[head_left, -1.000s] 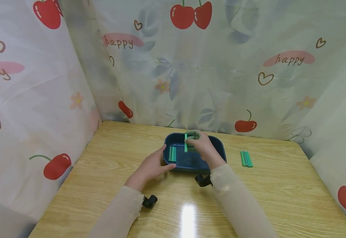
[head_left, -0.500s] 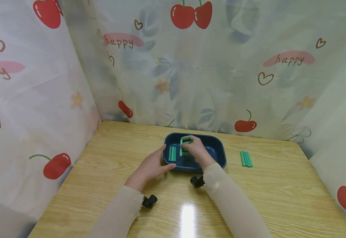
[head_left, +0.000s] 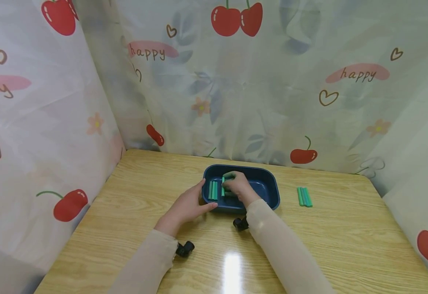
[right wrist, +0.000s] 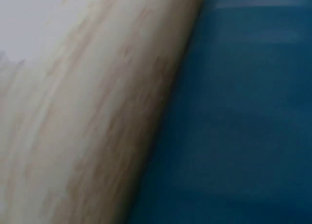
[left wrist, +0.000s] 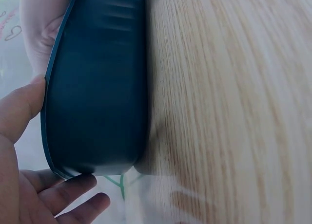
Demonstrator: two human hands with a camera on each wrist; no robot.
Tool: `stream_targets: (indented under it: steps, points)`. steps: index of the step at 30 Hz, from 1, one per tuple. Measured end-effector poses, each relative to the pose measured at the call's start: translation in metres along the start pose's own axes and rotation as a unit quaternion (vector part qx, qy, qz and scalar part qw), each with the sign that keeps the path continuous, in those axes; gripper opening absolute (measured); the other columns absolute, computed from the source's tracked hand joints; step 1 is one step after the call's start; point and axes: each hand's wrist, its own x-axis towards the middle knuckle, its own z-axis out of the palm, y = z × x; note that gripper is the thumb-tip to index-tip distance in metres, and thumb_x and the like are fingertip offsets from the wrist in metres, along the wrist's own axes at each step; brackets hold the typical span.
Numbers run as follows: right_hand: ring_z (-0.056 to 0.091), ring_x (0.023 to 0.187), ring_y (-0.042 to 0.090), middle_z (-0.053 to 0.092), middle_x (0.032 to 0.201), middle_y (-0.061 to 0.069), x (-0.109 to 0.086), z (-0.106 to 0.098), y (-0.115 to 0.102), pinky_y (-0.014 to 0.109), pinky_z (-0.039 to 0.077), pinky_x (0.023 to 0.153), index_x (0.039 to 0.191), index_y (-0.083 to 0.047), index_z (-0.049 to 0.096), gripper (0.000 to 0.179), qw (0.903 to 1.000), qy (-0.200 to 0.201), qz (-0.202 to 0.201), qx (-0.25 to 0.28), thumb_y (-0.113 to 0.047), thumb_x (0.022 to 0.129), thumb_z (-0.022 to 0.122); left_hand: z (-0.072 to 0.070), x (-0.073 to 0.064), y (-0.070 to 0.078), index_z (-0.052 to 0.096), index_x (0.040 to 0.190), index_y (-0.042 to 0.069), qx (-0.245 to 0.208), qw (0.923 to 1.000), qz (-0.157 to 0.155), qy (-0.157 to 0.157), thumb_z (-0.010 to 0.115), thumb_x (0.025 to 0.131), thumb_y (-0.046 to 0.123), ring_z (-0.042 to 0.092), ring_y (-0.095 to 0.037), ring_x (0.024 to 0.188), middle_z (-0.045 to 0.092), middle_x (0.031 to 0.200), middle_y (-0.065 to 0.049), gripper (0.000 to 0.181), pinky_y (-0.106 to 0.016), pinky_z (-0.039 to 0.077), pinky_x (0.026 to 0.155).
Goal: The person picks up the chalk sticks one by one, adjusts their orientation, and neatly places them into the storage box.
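A dark blue rectangular box (head_left: 232, 210) stands on the wooden table. My left hand (head_left: 187, 205) holds its left end. In the left wrist view the thumb (left wrist: 27, 104) lies on the rim of the box (left wrist: 97, 87), with fingers round the corner. Inside the box, my right hand (head_left: 239, 185) pinches a slim green stick (head_left: 223, 188) by thumb and fingers, low over the floor. Left of it several green sticks (head_left: 213, 190) lie side by side. Only the box wall (right wrist: 239, 117) and table show in the right wrist view; the hand is out of sight there.
Several more green sticks (head_left: 304, 197) lie together on the table (head_left: 346, 228), right of the box. A patterned cloth (head_left: 243, 102) hangs behind the table and along both sides.
My right hand has moved left and down into the box with the green stick, coming near the row of sticks. The left hand stays on the box.
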Motion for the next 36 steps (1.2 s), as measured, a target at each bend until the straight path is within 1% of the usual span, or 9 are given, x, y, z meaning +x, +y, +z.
stream_targets:
  steps: [6, 10, 17, 23, 28, 32, 36]
  points:
    - [0.062, 0.080, 0.019, 0.062, 0.112, 0.016, 0.003, 0.004, 0.001, 0.030, 0.058, 0.066, 0.127, 0.000, 0.062, 0.036, 0.9996, 0.000, 0.001, -0.028, 0.002, 0.091, 0.066, 0.001, 0.000, -0.002, 0.019, 0.162, 0.014, -0.003, 1.0000, 0.003, 0.002, 0.070, 0.089, 0.056, 0.034, -0.030, 0.145, 0.033, 0.160, -0.012, 0.098, -0.047, 0.032, 0.117]
    - [0.060, 0.082, 0.020, 0.060, 0.110, 0.016, 0.004, 0.006, 0.004, 0.030, 0.059, 0.065, 0.129, 0.000, 0.061, 0.038, 0.9993, -0.002, 0.008, -0.035, 0.003, 0.092, 0.065, 0.001, 0.000, -0.002, 0.019, 0.162, 0.015, -0.004, 1.0000, 0.004, 0.004, 0.070, 0.089, 0.056, 0.034, -0.030, 0.145, 0.033, 0.160, -0.012, 0.098, -0.047, 0.032, 0.117]
    - [0.061, 0.081, 0.020, 0.060, 0.114, 0.017, 0.004, 0.007, 0.005, 0.029, 0.059, 0.064, 0.129, 0.000, 0.062, 0.039, 0.9988, 0.007, 0.009, -0.048, 0.004, 0.091, 0.066, 0.001, 0.000, -0.001, 0.019, 0.162, 0.016, -0.009, 1.0000, -0.001, 0.003, 0.070, 0.089, 0.056, 0.035, -0.029, 0.145, 0.033, 0.160, -0.011, 0.098, -0.047, 0.033, 0.116]
    - [0.066, 0.085, 0.025, 0.061, 0.117, 0.019, 0.006, 0.008, 0.006, 0.035, 0.061, 0.070, 0.127, 0.002, 0.061, 0.037, 0.9995, 0.003, 0.010, -0.028, 0.007, 0.091, 0.062, 0.001, 0.000, -0.002, 0.018, 0.162, 0.016, -0.013, 0.9999, -0.001, 0.003, 0.071, 0.088, 0.056, 0.034, -0.029, 0.145, 0.032, 0.161, -0.011, 0.099, -0.047, 0.032, 0.116]
    - [0.064, 0.081, 0.025, 0.061, 0.111, 0.018, 0.004, 0.006, 0.004, 0.036, 0.061, 0.070, 0.124, 0.002, 0.062, 0.035, 0.9999, 0.001, 0.011, -0.011, 0.008, 0.090, 0.061, 0.001, 0.000, -0.003, 0.018, 0.162, 0.016, -0.016, 0.9999, 0.002, 0.003, 0.071, 0.088, 0.055, 0.034, -0.029, 0.145, 0.032, 0.161, -0.011, 0.099, -0.047, 0.032, 0.117]
    - [0.065, 0.077, 0.024, 0.062, 0.107, 0.017, 0.000, 0.003, 0.000, 0.037, 0.061, 0.069, 0.121, 0.003, 0.064, 0.033, 0.9999, 0.002, -0.005, -0.013, 0.008, 0.089, 0.061, 0.001, 0.001, -0.002, 0.018, 0.162, 0.016, -0.014, 0.9999, 0.001, 0.002, 0.071, 0.088, 0.056, 0.034, -0.029, 0.145, 0.032, 0.161, -0.011, 0.099, -0.048, 0.032, 0.117]
    - [0.067, 0.077, 0.025, 0.064, 0.107, 0.018, -0.007, 0.000, -0.005, 0.039, 0.061, 0.071, 0.121, 0.004, 0.064, 0.031, 0.9996, 0.000, -0.025, -0.016, 0.006, 0.090, 0.062, 0.001, 0.001, -0.002, 0.018, 0.162, 0.015, -0.015, 0.9999, 0.000, 0.001, 0.070, 0.088, 0.056, 0.035, -0.030, 0.145, 0.033, 0.161, -0.011, 0.099, -0.049, 0.032, 0.116]
